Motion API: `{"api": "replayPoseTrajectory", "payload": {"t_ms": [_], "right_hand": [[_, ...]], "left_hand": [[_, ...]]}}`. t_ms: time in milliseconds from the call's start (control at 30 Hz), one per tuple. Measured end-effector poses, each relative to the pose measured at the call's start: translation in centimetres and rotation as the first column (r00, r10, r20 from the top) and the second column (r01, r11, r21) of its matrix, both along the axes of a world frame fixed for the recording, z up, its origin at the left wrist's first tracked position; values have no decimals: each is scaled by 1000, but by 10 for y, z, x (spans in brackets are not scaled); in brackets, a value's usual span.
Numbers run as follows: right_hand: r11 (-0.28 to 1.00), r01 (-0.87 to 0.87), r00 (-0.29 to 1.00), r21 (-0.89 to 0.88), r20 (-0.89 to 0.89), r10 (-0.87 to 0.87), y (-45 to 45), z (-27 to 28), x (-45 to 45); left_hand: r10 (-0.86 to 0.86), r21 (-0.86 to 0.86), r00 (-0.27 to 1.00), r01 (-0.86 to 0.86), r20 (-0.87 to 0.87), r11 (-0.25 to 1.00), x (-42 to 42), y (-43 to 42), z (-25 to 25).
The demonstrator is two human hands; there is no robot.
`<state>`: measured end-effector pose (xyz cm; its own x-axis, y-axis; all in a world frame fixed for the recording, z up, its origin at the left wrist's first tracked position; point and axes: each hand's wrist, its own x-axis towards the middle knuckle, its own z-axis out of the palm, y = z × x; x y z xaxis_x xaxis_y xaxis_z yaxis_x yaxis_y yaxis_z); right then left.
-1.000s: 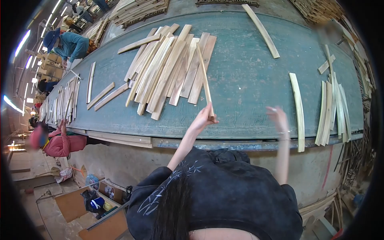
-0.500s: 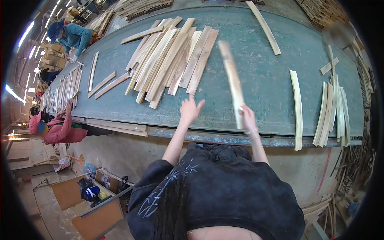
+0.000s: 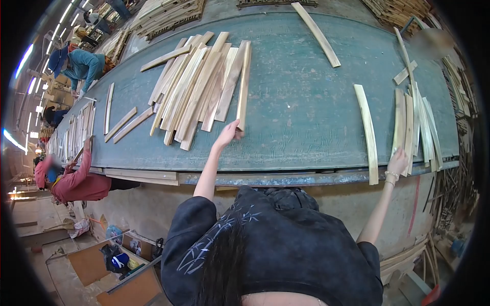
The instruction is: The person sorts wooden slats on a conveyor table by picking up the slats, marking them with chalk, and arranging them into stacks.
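Note:
My left hand (image 3: 229, 132) is closed round the near end of a wooden slat (image 3: 244, 84), which stands tilted on its edge at the right side of a loose pile of slats (image 3: 196, 86). Far to the right, my right hand (image 3: 398, 162) has its fingers closed on the near end of another wooden slat (image 3: 398, 120). That one lies along the left side of a small group of slats (image 3: 424, 125). A single slat (image 3: 366, 132) rests just left of my right hand, its near end jutting past the table edge.
The long green table (image 3: 291, 127) carries a lone slat (image 3: 317, 35) at its far side. A co-worker in pink (image 3: 84, 176) and one in teal (image 3: 87, 66) handle slats at the left. Stacked wood (image 3: 166, 18) stands beyond; an open box (image 3: 133, 245) sits behind on the floor side.
My right hand has carried its slat from mid-table to the group at the right. My left hand, open before, has closed on the pile's rightmost slat and tipped it up.

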<state>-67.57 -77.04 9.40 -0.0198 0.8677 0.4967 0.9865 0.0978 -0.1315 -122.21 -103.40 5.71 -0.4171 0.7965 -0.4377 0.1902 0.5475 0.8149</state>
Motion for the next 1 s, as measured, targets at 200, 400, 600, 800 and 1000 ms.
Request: {"api": "replayPoseTrajectory", "payload": {"t_ms": [200,400,600,800,1000], "right_hand": [[642,-608,689,-468,-713,133,-72,-4,-153],[363,-848,450,-386,-887,107,-118,-20,-254],[132,-903,367,-409,-894,-258,-134,-16,-278],[167,-885,375,-435,-878,-298,-133,-18,-264],[229,-899,307,-373,-910,-278,-129,-21,-250]], "left_hand": [[-51,165,288,-387,956,907,74,-6,57],[31,-33,-12,-514,999,857,109,-10,34],[210,-38,316,-474,925,880,132,-12,22],[230,-8,500,-408,835,913,144,-3,39],[69,222,611,-388,789,895,143,-21,38]]}}
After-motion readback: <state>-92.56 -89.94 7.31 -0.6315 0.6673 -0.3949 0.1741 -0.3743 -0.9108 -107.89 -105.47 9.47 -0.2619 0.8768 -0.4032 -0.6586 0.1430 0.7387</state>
